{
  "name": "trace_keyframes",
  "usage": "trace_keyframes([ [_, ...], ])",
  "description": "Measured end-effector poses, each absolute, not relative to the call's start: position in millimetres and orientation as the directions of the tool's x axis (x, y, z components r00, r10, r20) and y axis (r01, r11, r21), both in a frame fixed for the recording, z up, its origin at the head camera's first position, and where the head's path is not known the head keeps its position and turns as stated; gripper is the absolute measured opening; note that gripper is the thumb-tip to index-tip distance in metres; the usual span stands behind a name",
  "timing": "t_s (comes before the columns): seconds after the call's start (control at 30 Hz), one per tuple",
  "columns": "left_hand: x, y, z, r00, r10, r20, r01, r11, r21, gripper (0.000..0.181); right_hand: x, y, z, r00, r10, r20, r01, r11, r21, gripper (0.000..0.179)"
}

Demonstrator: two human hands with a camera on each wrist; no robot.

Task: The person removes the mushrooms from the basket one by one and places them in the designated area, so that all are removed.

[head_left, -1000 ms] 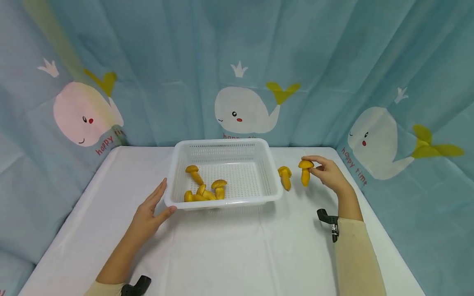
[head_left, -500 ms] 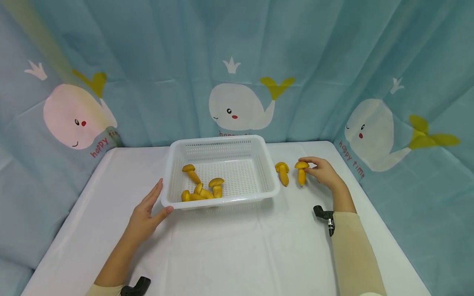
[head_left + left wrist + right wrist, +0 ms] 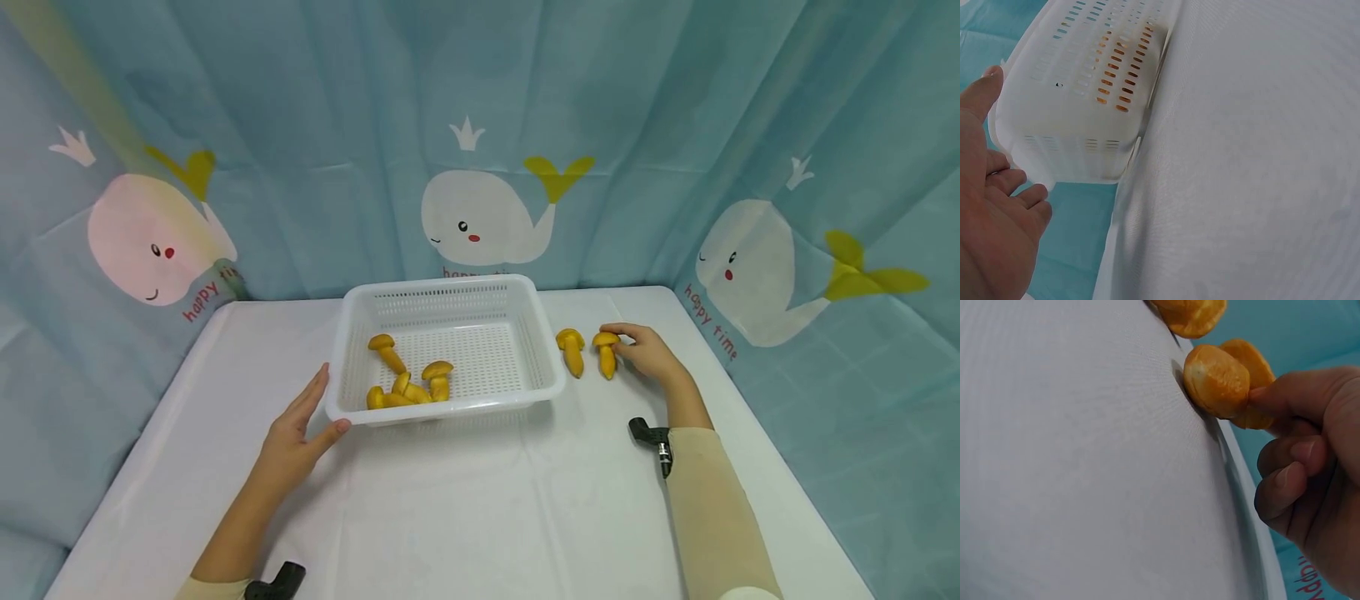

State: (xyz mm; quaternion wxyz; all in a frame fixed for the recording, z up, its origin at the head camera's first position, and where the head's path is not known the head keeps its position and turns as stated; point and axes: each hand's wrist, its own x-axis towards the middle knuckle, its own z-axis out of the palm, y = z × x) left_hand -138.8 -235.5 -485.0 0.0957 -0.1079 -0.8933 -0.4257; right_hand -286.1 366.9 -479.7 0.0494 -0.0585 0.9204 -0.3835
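My left hand (image 3: 288,454) rests at the front left corner of a white plastic basket (image 3: 450,410), its fingers straight along the side and the thumb at the rim. Inside the basket lie several yellow mushrooms (image 3: 437,379), grouped toward its left half. To the right of the basket, my right hand (image 3: 647,354) pinches a yellow mushroom (image 3: 606,357) by thumb and forefinger near its cap. In the right wrist view that mushroom (image 3: 1216,381) sits right at the tablecloth, stem end toward the camera. Another mushroom (image 3: 572,353) lies between it and the basket.
A white cloth (image 3: 450,508) covers the table. Blue curtains (image 3: 337,125) printed with whales hang close behind and along both sides. Black wrist mounts (image 3: 651,437) are strapped over the beige sleeves (image 3: 712,508).
The right hand has moved slightly left and lowered its mushroom beside the other one on the cloth. The head view has shifted a little. The left hand keeps its place at the basket.
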Motion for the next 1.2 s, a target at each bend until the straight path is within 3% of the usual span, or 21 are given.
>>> trace_keyframes([
  [0.97,-141,-234,-483,-0.956,0.121,0.268,0.285,0.612,0.738,0.093,-285,365,-475,-0.989,-0.093,-0.118,0.016,0.719,-0.695,0.042],
  [1.2,-140,-235,-485,-0.956,0.114,0.270,0.281,0.618,0.734,0.094,-281,363,-461,-0.993,-0.088,-0.075,-0.011,0.723,-0.691,0.044],
])
